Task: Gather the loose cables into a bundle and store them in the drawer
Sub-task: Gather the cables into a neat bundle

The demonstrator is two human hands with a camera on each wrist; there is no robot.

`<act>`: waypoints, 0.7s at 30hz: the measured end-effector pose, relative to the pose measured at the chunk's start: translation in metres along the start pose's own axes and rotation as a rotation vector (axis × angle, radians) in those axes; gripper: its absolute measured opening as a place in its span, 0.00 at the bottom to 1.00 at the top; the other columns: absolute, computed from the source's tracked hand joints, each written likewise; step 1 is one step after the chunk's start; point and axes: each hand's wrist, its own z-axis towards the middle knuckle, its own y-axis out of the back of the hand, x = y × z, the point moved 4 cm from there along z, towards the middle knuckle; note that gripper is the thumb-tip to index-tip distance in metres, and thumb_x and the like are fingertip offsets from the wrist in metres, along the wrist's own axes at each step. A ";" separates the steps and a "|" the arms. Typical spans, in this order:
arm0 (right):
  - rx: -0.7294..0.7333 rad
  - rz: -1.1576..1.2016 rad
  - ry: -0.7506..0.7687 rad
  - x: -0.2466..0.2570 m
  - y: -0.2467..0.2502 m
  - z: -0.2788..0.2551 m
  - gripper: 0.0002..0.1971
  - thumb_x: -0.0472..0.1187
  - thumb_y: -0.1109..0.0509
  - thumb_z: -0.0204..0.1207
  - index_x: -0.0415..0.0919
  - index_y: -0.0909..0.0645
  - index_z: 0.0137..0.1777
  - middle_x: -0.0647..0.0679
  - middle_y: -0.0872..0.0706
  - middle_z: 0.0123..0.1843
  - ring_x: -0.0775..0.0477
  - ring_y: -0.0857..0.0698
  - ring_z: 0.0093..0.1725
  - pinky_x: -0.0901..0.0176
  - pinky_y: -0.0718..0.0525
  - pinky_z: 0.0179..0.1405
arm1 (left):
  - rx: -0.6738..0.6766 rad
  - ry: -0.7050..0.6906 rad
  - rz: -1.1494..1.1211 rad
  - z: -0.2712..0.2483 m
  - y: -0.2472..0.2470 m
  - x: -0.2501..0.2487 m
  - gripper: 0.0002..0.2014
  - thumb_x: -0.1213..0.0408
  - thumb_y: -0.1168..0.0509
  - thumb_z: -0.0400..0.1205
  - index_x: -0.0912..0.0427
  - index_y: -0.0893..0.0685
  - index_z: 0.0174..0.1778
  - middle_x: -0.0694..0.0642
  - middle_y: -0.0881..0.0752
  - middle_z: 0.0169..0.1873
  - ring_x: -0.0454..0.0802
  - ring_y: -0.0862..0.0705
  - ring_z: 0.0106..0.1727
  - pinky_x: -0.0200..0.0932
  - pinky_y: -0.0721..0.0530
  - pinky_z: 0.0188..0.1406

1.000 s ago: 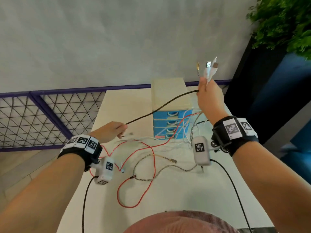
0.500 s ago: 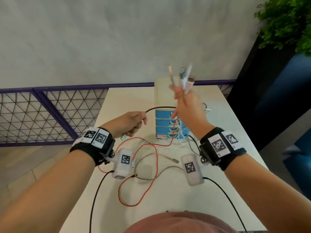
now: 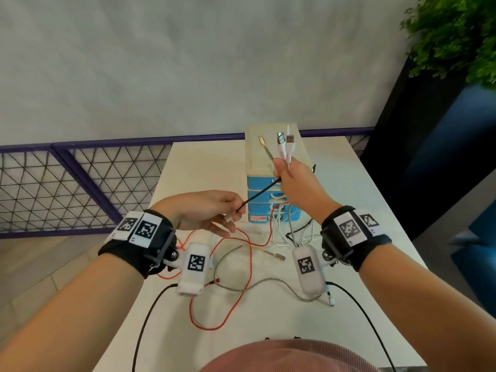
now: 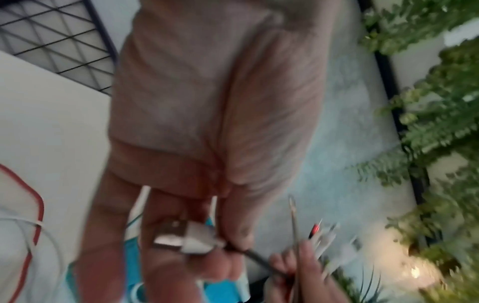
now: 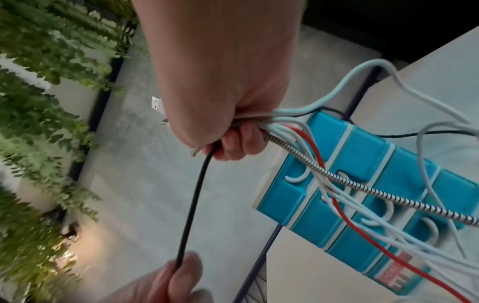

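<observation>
My right hand (image 3: 281,173) is raised in front of the small drawer unit (image 3: 271,154) and grips a bunch of cable ends (image 3: 283,146), plugs pointing up. From this fist (image 5: 228,131) white, red and braided cables (image 5: 337,180) trail down across the blue drawer fronts (image 5: 368,160). A black cable (image 3: 257,196) runs from it to my left hand (image 3: 236,213), which pinches the cable close to its white USB plug (image 4: 186,239). A red cable (image 3: 214,326) and a braided cable (image 3: 268,281) lie looped on the white table (image 3: 349,304).
All drawers of the unit look closed. A purple mesh railing (image 3: 67,183) runs behind and left of the table. A dark wall and green plant (image 3: 456,36) stand at the right. Black wrist-camera cords (image 3: 145,318) hang over the near table edge.
My right hand has come down and left with the cable ends, to just above the drawer unit. My left hand has risen towards it along the black cable, so the span between them is short.
</observation>
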 end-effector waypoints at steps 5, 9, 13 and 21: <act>0.148 0.401 -0.092 -0.001 0.001 0.002 0.12 0.43 0.45 0.88 0.39 0.26 0.45 0.44 0.11 0.37 0.57 0.31 0.15 0.69 0.32 0.14 | -0.385 -0.060 0.807 -0.009 0.017 -0.030 0.06 0.59 0.34 0.82 0.52 0.12 0.47 0.47 0.20 0.39 0.47 0.22 0.42 0.38 0.25 0.39; 0.205 0.387 -0.005 0.011 0.008 -0.004 0.12 0.44 0.44 0.88 0.38 0.22 0.57 0.50 0.13 0.38 0.54 0.36 0.20 0.64 0.34 0.19 | -0.534 -0.079 1.164 -0.016 0.016 -0.065 0.05 0.63 0.27 0.76 0.54 0.09 0.46 0.48 0.18 0.43 0.50 0.18 0.49 0.40 0.28 0.41; 0.173 0.598 -0.056 0.009 0.016 -0.006 0.15 0.48 0.46 0.88 0.42 0.21 0.61 0.54 0.27 0.31 0.58 0.37 0.22 0.66 0.37 0.19 | -0.543 -0.160 1.177 -0.028 0.016 -0.085 0.06 0.63 0.24 0.72 0.50 0.08 0.43 0.46 0.15 0.41 0.47 0.16 0.47 0.37 0.25 0.36; 0.232 0.707 0.022 0.027 -0.002 -0.016 0.15 0.43 0.49 0.90 0.39 0.20 0.55 0.44 0.09 0.43 0.47 0.08 0.45 0.55 0.12 0.51 | -0.601 -0.808 0.287 -0.021 -0.001 -0.104 0.15 0.67 0.22 0.68 0.49 0.12 0.49 0.47 0.11 0.41 0.39 0.16 0.42 0.36 0.19 0.50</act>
